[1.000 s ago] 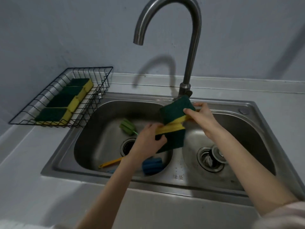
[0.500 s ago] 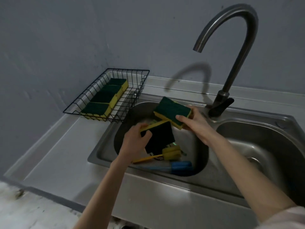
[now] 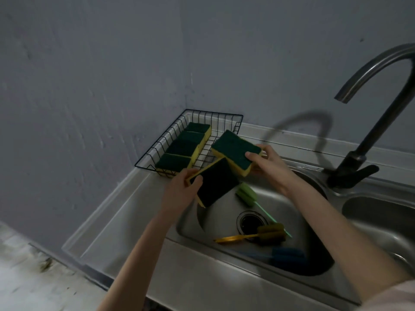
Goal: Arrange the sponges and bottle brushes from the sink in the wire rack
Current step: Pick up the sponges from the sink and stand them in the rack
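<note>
Head view, the only one I have. Since a second ago my view has swung left and both sponges have travelled from over the sink divider to the edge of the wire rack (image 3: 233,118). That puts me at the point of setting them down, not of picking them up.

My left hand (image 3: 182,191) is closed on the corner of one sponge (image 3: 216,182), held tilted, dark face toward me, low over the left rim of the sink (image 3: 224,277). My right hand (image 3: 268,162) grips the other sponge (image 3: 235,149), which lies nearly flat over the near right part of the rack.

The rack stands in the wall corner on the counter (image 3: 125,221), just beside the sink. A row of sponges (image 3: 183,151) fills its left side; the right strip shows bare wire, so I judge there is room for both. The rack's raised wire edge must be cleared first, and the two sponges nearly touch, so I would lower them one at a time.

Left in the basin: a green brush (image 3: 247,194), a yellow brush (image 3: 253,235) across the drain, and a blue brush (image 3: 285,257). The tap (image 3: 368,135) is well apart on the right.
</note>
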{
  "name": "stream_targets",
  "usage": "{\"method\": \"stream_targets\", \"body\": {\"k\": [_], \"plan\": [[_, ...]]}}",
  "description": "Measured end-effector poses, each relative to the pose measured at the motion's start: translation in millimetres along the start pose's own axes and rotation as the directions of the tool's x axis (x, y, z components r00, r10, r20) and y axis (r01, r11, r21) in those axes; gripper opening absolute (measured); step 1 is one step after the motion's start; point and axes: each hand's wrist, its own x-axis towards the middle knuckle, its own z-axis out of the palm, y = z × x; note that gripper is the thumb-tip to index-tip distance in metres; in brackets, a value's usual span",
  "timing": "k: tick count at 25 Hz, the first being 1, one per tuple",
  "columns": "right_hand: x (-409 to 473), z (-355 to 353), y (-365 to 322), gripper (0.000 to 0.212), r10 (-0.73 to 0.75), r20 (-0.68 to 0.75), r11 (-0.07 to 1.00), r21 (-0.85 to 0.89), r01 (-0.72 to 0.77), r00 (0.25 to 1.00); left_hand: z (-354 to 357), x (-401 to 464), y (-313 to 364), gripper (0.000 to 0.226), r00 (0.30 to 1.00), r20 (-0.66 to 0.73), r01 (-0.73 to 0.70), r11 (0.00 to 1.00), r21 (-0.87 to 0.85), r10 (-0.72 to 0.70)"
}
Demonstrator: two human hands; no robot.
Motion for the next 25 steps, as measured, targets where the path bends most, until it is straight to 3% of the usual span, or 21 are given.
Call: {"method": "stream_targets", "body": {"k": [5,10,20,25], "plan": [[27,32,-20,0.028,-0.009,-0.01,0.997,-0.071,0.008,1.0,-35,33,-18,0.011,0.997,-0.051,0.055,0.99,-0.129,-0.062],[61,54,-32,0.029,0.007,-0.005,0.999,-0.045,-0.008,1.0,-56,63,-25,0.023,0.993,-0.089,0.053,0.972,-0.229,-0.075],[170,82,-35,0.047,0.129,-0.1,0.991,-0.035,-0.133,0.987,-65,134,-44,0.023,0.988,0.028,0.15,0.918,-0.367,-0.15],[229,96,-29,0.048,0.164,-0.15,0.985,-0.027,-0.17,0.975,-58,164,-56,0.007,0.979,0.044,0.197,0.888,-0.416,-0.197]]}}
